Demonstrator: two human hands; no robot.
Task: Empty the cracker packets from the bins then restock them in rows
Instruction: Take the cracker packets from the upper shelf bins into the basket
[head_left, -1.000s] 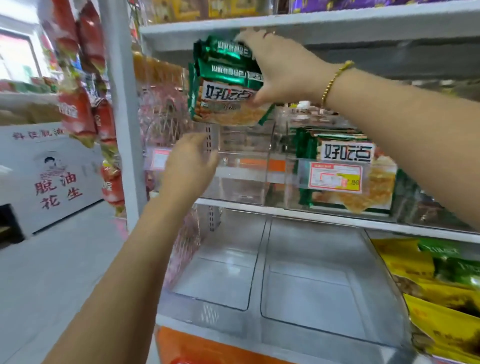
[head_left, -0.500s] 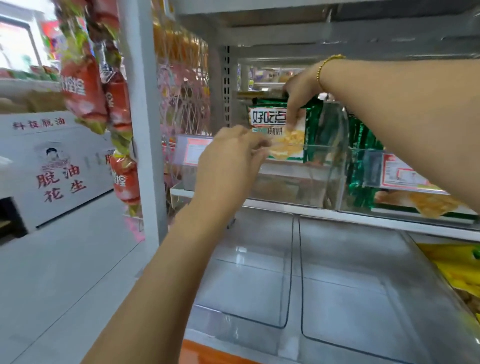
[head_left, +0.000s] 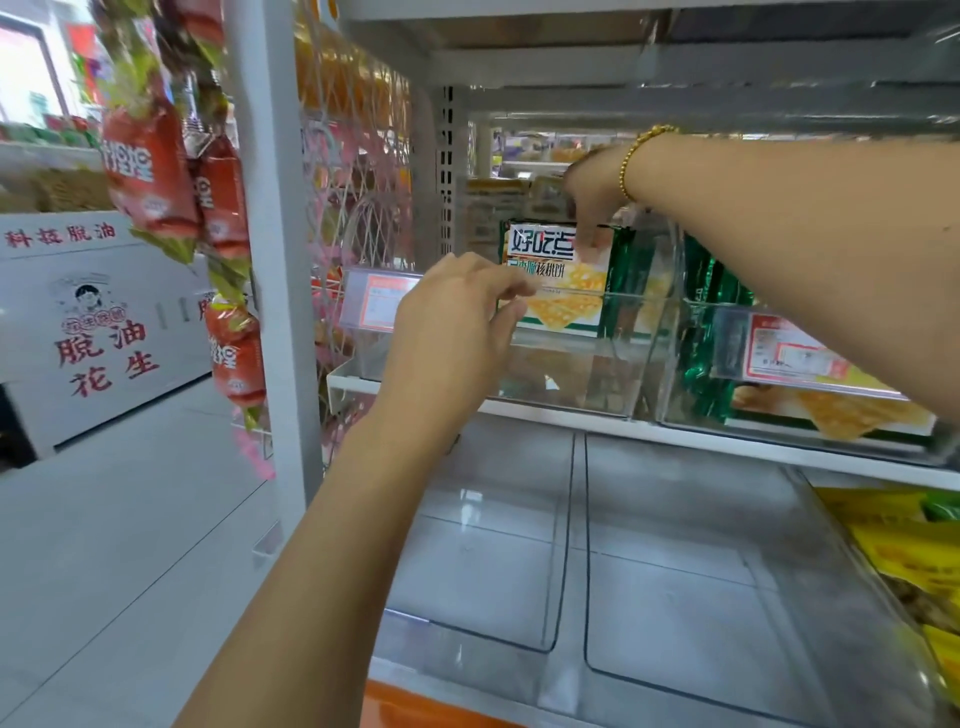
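right hand (head_left: 597, 189), in from 3 o'clock, pinches the tops of the cracker packets (head_left: 558, 280) standing upright at the back of the clear bin (head_left: 571, 379), likely squaring the row; left hand (head_left: 457, 332) curls at the front rim, 8 o'clock of them, probably steadying, can't tell if gripping.

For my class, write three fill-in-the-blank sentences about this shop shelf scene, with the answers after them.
The right hand wears a gold ____ on its wrist. Its fingers hold a cracker packet standing in a clear ____. The snack packets hanging at the left are ____ in colour.
Answers: bracelet, bin, red.
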